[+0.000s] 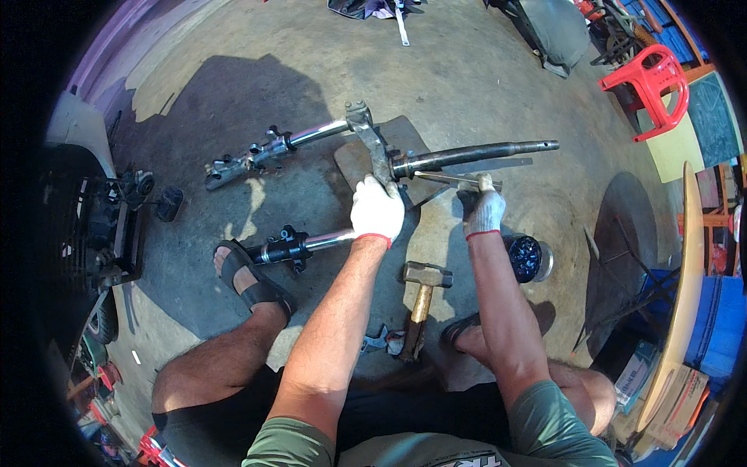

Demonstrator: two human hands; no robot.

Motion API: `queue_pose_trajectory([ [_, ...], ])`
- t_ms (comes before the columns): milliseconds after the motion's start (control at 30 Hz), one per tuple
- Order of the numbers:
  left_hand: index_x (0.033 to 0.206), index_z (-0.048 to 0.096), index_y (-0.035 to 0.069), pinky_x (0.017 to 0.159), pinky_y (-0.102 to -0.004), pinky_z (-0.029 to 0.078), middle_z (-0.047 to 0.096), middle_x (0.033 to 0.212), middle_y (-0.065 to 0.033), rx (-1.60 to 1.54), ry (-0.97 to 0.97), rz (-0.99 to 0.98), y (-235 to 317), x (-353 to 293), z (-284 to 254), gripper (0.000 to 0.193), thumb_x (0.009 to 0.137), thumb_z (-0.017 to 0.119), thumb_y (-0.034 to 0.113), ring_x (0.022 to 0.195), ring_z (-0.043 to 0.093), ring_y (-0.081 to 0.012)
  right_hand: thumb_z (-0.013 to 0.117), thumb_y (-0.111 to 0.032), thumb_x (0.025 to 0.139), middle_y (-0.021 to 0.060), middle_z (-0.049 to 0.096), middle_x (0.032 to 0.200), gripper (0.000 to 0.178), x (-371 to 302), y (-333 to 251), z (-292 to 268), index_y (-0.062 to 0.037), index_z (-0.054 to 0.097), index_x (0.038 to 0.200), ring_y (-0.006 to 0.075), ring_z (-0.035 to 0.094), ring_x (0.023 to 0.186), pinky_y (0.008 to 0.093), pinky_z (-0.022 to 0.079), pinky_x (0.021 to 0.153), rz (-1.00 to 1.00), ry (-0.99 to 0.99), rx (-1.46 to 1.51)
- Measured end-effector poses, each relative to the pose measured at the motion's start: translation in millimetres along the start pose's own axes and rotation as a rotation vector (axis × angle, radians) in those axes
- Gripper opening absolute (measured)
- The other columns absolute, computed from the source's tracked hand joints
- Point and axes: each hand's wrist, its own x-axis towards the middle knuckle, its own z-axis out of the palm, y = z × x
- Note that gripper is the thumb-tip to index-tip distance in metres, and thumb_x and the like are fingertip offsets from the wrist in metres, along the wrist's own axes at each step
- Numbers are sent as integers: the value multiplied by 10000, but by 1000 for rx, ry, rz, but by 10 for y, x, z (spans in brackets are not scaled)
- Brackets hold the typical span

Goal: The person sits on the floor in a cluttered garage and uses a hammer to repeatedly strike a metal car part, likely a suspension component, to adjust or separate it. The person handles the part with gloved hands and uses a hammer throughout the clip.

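Note:
A motorcycle front fork lies on the floor, its lower clamp (372, 140) joining two fork legs and a dark steering stem (482, 153) that points right. The far leg (268, 148) and the near leg (288, 247) both run leftward. My left hand (377, 208), in a white glove, is closed around the near end of the clamp. In my gloved right hand (485, 210) is a thin metal rod (445, 178), its left end close to the base of the stem. Whether that tip touches the stem, I cannot tell.
Between my feet lies a hammer (421, 300) with a wooden handle, beside a wrench (375, 341). A round container (527, 258) with dark contents stands near my right forearm. A flat board (405, 134) is under the clamp. A red plastic chair (654, 89) stands far right.

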Motion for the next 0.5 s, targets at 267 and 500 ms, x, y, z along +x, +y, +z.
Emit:
queue_pose_trajectory([
  [267, 1119, 540, -37, 869, -486, 523, 600, 1053, -258, -15, 21, 11, -13, 1, 40, 410, 953, 587, 335, 1000, 628, -415, 548, -170, 1032, 122, 697, 835, 178, -15, -498, 51, -7, 608, 1072, 214, 668, 658, 332, 556, 569, -245, -295, -119],
  [500, 1138, 557, -44, 863, -506, 519, 609, 1063, -272, -17, 47, 17, -43, -18, 40, 430, 986, 525, 357, 999, 635, -437, 583, -180, 1016, 79, 679, 818, 189, -45, -517, 361, -15, 617, 1103, 140, 619, 658, 268, 489, 563, -283, -430, -367],
])
